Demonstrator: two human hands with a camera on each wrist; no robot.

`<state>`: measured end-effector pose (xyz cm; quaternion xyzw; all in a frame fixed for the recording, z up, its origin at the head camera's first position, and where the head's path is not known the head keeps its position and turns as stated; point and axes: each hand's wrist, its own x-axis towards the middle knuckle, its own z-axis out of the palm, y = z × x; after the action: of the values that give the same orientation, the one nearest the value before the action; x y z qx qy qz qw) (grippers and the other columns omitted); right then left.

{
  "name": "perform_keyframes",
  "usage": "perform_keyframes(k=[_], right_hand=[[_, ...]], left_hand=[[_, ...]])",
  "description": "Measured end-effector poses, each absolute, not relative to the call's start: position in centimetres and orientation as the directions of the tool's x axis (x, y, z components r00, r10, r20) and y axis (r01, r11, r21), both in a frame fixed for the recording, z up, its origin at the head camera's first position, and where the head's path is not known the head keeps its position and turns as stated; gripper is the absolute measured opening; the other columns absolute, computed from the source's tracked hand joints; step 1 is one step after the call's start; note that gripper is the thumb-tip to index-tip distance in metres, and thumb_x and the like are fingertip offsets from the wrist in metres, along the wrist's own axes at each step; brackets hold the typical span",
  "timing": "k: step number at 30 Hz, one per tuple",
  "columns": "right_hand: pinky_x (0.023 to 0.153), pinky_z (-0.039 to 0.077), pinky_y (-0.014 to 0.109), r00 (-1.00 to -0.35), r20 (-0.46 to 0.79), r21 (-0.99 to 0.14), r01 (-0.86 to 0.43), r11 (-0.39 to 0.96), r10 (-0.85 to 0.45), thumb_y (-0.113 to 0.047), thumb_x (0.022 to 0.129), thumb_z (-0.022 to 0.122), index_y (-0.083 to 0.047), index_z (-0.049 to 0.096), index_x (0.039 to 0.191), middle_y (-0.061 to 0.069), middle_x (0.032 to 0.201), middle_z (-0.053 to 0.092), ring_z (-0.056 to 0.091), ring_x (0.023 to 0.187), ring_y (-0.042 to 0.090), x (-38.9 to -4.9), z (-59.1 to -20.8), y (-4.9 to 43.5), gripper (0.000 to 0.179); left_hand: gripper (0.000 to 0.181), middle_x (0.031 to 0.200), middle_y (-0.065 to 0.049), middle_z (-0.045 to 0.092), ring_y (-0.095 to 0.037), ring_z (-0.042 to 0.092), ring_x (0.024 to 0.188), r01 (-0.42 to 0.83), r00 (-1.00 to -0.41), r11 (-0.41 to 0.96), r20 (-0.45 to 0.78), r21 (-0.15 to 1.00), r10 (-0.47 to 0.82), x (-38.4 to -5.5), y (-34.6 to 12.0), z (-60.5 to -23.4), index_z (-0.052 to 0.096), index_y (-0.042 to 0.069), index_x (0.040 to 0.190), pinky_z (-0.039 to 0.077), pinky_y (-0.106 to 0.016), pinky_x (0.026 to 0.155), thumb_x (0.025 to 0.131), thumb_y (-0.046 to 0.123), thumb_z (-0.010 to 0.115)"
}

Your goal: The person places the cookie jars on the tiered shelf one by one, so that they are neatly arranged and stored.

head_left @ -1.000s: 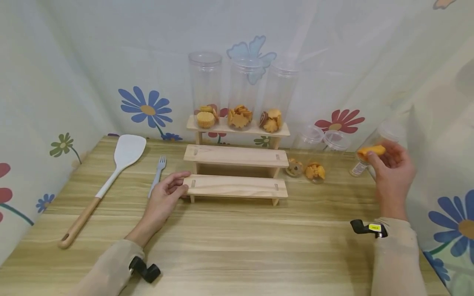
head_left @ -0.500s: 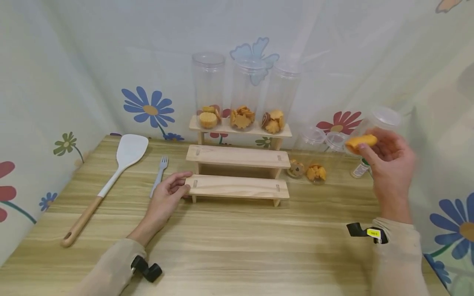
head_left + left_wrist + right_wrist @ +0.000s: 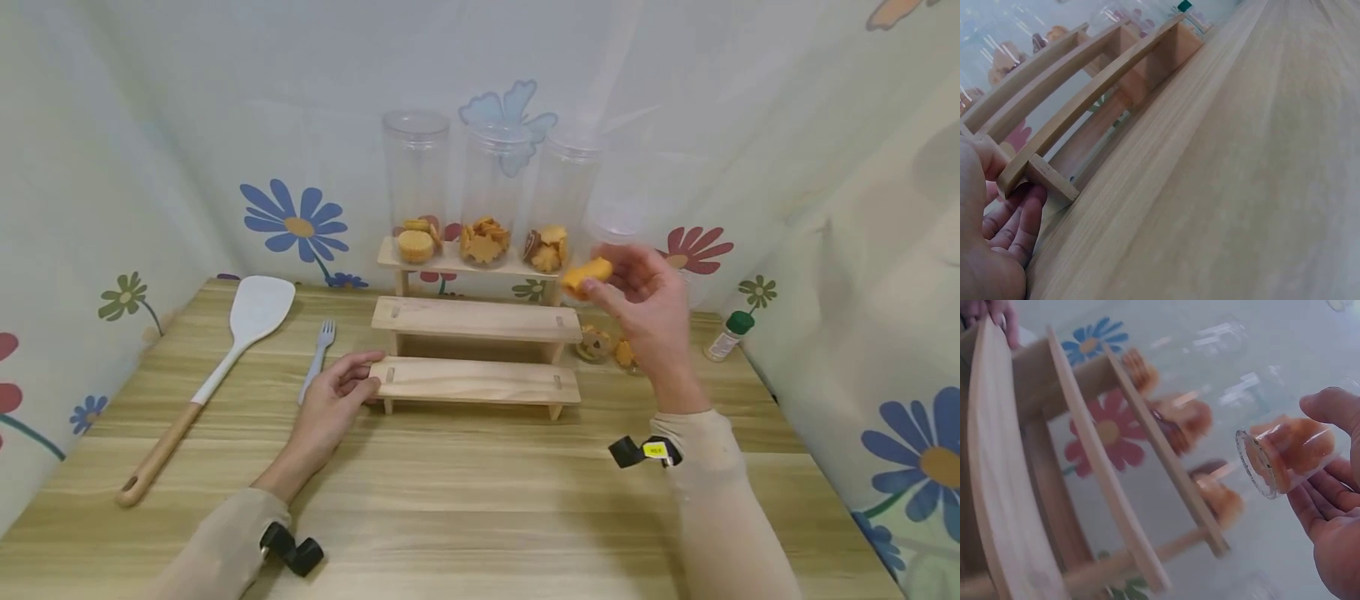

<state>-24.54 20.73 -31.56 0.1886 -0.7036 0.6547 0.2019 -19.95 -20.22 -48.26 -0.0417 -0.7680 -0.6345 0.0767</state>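
My right hand (image 3: 645, 304) holds a clear plastic jar (image 3: 1266, 465) around its lower end, lifted beside the top tier of a three-tier wooden stand (image 3: 480, 379). Orange snack pieces (image 3: 1300, 440) lie in the jar's bottom. Thumb and fingers wrap its sides in the right wrist view. My left hand (image 3: 330, 408) grips the left end of the lowest tier, with fingers under the board in the left wrist view. Three tall clear jars stand in a row on the top tier: the left one (image 3: 416, 175) with round biscuits, the middle (image 3: 491, 187) and right (image 3: 566, 187) with flower-shaped ones.
Right of the stand, two more biscuit jars (image 3: 592, 342) stand on the table (image 3: 480, 500), partly behind my right hand. A green-capped bottle (image 3: 727, 337) is at the back right. A white spatula (image 3: 217, 375) and a grey fork (image 3: 318, 360) lie left.
My right hand has carried the jar leftward from the table's right side to beside the stand's top tier, uncovering the green-capped bottle. My left hand stays on the lowest tier.
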Motion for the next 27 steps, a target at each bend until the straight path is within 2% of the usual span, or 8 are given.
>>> perform_keyframes(k=[5,10,14,20,27], right_hand=[[0.105,0.061,0.028,-0.847,0.522,-0.847,-0.529,0.056,-0.103,0.007,0.091,0.087,0.009,0.067,0.135,0.028,0.134,0.072,0.072,0.115,0.023,-25.2,-32.4,15.8,0.048],[0.110,0.060,0.036,-0.849,0.501,-0.854,-0.516,0.062,-0.168,0.001,0.093,0.089,0.003,0.068,0.137,0.019,0.134,0.074,0.072,0.121,0.024,-25.7,-33.2,11.8,0.048],[0.111,0.060,0.043,-0.842,0.501,-0.856,-0.517,0.030,-0.198,0.001,0.092,0.090,0.003,0.068,0.136,0.020,0.134,0.074,0.072,0.123,0.027,-26.3,-33.8,9.0,0.049],[0.110,0.061,0.040,-0.849,0.482,-0.873,-0.488,-0.029,-0.218,0.002,0.091,0.090,0.004,0.069,0.132,0.020,0.131,0.074,0.071,0.121,0.026,-26.7,-34.5,5.5,0.046],[0.106,0.062,0.034,-0.859,0.461,-0.883,-0.468,-0.025,-0.224,-0.002,0.092,0.092,0.006,0.069,0.132,0.019,0.128,0.073,0.072,0.118,0.024,-27.1,-35.8,2.7,0.047]], left_hand=[[0.038,0.128,-0.020,0.065,-0.015,0.066,0.106,0.160,-0.985,0.184,0.169,0.970,-0.034,-19.7,-20.2,-48.3,0.070,0.008,0.148,0.064,-0.022,0.085,0.110,0.011,0.069],[0.038,0.127,-0.020,0.065,-0.014,0.067,0.105,0.169,-0.984,0.181,0.177,0.969,-0.027,-19.8,-20.2,-48.3,0.070,0.009,0.148,0.065,-0.023,0.085,0.110,0.012,0.069],[0.038,0.125,-0.021,0.064,-0.014,0.067,0.103,0.177,-0.983,0.169,0.184,0.970,-0.024,-20.0,-20.2,-48.1,0.070,0.007,0.148,0.066,-0.024,0.085,0.110,0.008,0.069],[0.038,0.126,-0.023,0.065,-0.014,0.066,0.105,0.178,-0.983,0.171,0.183,0.969,-0.016,-19.9,-20.4,-48.0,0.069,0.005,0.148,0.065,-0.024,0.085,0.110,0.008,0.068],[0.037,0.125,-0.021,0.066,-0.016,0.066,0.105,0.172,-0.984,0.184,0.178,0.968,-0.015,-19.9,-20.4,-48.2,0.070,0.008,0.148,0.065,-0.024,0.086,0.110,0.010,0.068]])
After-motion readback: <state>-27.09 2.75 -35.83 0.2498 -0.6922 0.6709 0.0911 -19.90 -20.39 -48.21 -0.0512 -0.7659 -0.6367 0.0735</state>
